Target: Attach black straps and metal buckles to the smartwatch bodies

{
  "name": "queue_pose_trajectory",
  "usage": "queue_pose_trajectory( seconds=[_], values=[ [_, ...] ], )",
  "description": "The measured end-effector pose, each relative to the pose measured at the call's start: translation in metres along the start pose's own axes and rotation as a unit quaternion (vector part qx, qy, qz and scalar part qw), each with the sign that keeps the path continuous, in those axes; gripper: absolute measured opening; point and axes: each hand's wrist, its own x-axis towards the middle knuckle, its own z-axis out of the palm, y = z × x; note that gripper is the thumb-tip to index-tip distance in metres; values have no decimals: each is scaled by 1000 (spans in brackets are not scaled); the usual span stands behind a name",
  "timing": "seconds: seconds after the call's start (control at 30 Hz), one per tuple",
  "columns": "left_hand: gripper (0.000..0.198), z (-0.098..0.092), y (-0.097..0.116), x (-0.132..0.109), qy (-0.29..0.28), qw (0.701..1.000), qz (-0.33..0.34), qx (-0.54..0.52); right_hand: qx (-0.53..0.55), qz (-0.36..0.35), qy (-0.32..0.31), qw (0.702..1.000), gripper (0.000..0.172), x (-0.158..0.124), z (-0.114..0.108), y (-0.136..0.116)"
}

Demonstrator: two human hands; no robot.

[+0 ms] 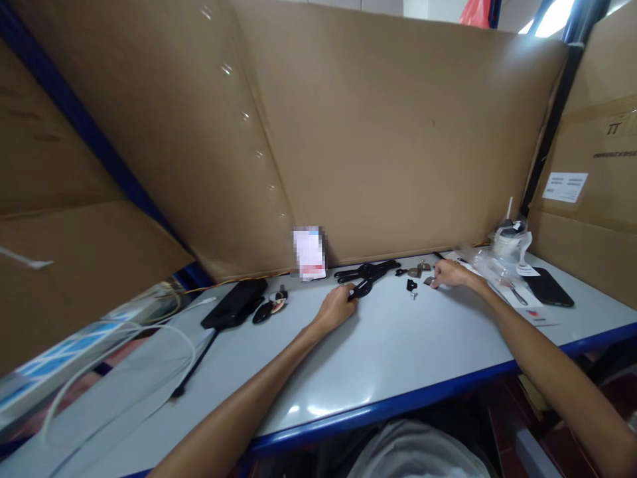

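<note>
My left hand [338,303] is closed on the near end of a long black slotted piece [364,287], which lies low over the table. Beyond it, more black slotted pieces [371,269] lie in an overlapping pile against the cardboard. My right hand [446,272] pinches a small grey-brown flat piece [428,282] at the table surface. Around those fingertips lie other small grey-brown pieces [415,272], a small black part [411,285] and a tiny shiny part [413,296], too small to name.
The white table [398,358] has a blue front edge. At left lie a black box-shaped device [235,304], keys [277,302] and a power strip [84,355] with white cables. A blurred card [309,252] leans on the cardboard. Rightward are plastic bags [490,267], a cup [507,245] and a phone [550,287].
</note>
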Motion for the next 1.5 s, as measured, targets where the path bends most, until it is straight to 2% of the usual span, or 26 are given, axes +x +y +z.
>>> queue_pose_trajectory(
  seconds=[0.17, 0.33, 0.5, 0.6, 0.67, 0.73, 0.83, 0.9, 0.97, 1.03, 1.17, 1.27, 1.5],
  values=[
    [26, 1, 5, -5, 5, 1000, -2, 4, 111, -3, 0, 994, 24, 9, 7, 10],
    [14, 2, 7, -7, 17, 1000, 8, 10, 188, 8, 10, 982, 39, 13, 11, 12],
    [5, 2, 8, -7, 19, 1000, 17, -17, 234, -15, -17, 972, 24, 13, 9, 13],
    [8, 2, 11, -8, 28, 996, 17, -78, 271, -32, -24, 962, 25, 11, 6, 13],
    [15, 1, 15, -10, 24, 982, 1, -189, 297, -39, -7, 954, 27, 9, 2, 10],
    [19, -1, 20, -15, 1, 935, -24, -354, 358, -50, 22, 932, 28, 5, -3, 5],
    [24, -5, 30, -26, -58, 806, -53, -587, 487, -72, 44, 869, 32, -4, -8, -10],
    [25, -8, 36, -32, -103, 736, -72, -666, 532, -82, 36, 842, 34, -11, -8, -23],
    [26, -10, 42, -37, -128, 708, -86, -689, 546, -93, 17, 832, 35, -17, -4, -36],
    [29, -11, 46, -40, -117, 717, -78, -683, 548, -100, -14, 831, 37, -22, 2, -49],
    [35, -5, 50, -41, -44, 767, -27, -640, 548, -111, -110, 822, 41, -31, 15, -70],
    [40, 1, 51, -41, -44, 783, -23, -620, 533, -128, -173, 818, 40, -38, 22, -81],
    [41, 4, 53, -42, -40, 818, -3, -574, 492, -173, -195, 831, 36, -46, 26, -90]
  ],
)
